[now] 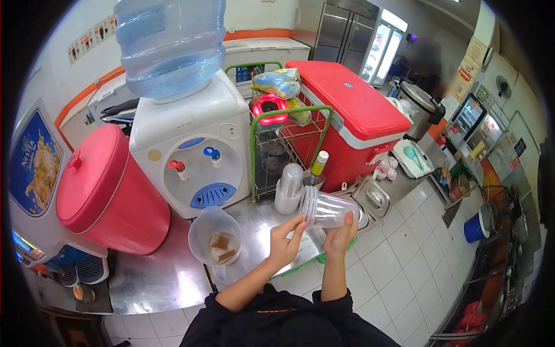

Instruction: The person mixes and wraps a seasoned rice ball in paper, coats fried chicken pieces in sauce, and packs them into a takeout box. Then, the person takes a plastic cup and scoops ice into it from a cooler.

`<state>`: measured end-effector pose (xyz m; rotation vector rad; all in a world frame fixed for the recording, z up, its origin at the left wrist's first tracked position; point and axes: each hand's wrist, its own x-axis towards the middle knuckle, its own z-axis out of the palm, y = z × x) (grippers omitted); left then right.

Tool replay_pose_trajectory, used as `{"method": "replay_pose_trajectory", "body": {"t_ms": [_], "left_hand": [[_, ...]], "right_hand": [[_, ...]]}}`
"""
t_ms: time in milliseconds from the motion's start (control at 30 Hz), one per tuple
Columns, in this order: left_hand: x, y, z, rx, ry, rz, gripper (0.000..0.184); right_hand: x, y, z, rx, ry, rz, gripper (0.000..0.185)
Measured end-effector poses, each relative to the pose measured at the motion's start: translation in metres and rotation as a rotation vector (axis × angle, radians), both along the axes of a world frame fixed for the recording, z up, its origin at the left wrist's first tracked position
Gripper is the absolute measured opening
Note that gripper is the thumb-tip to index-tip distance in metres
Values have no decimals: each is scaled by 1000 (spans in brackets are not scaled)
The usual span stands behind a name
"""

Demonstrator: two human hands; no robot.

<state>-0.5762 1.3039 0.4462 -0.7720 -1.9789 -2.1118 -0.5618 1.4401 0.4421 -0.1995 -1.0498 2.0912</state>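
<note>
A nested stack of clear plastic cups [330, 210] lies on its side in the air in front of me, rims to the left. My left hand [285, 238] pinches it at the rim end. At the base end, my right hand [340, 235] grips it from below with fingers and thumb. To the left, a translucent plastic pitcher [199, 230] stands on the steel counter with brown pieces and something white in its bottom. Just behind the cups is a white container [287, 202] with a clear, rounded cup-like piece upside down in it.
A water dispenser [188, 124] with a large bottle stands behind the pitcher, beside a pink lidded bucket [133, 191]. A green wire rack [254, 156] and a red cooler box [352, 98] stand at the back. Steel lidded pans [373, 199] sit right of the cups.
</note>
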Motion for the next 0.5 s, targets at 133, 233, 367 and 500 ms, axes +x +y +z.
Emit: {"method": "replay_pose_trajectory", "body": {"t_ms": [133,233,367,500], "left_hand": [[1,12,8,153,-91,-40,23],[2,14,9,162,-110,-42,23],[6,16,13,177,-61,-153,21],[18,21,16,292,-170,-132,21]], "right_hand": [[-5,10,4,354,77,-260,63],[-2,10,18,362,163,-193,69],[2,4,36,312,220,-142,72],[11,7,43,413,289,-235,70]]}}
